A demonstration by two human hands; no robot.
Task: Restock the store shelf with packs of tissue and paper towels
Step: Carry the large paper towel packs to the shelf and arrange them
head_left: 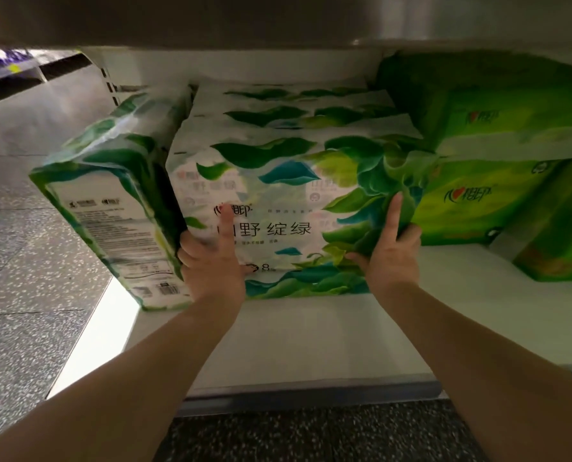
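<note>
Two hands on the front tissue pack [271, 208], white with green leaves, standing on the white shelf [311, 331]. Left hand [211, 261] grasping its left edge, one finger straight up the front, other fingers tucked between it and a tilted pack [111, 208]. Right hand [389, 248] grasping its right edge, fingers curled round. More leaf packs [294, 111] behind. Bright green packs [498, 181] just beside, on the right.

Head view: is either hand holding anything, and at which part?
Both hands hold the front leaf-print tissue pack on the shelf: the left hand at its lower left edge, index finger on the front; the right hand at its lower right corner.
</note>
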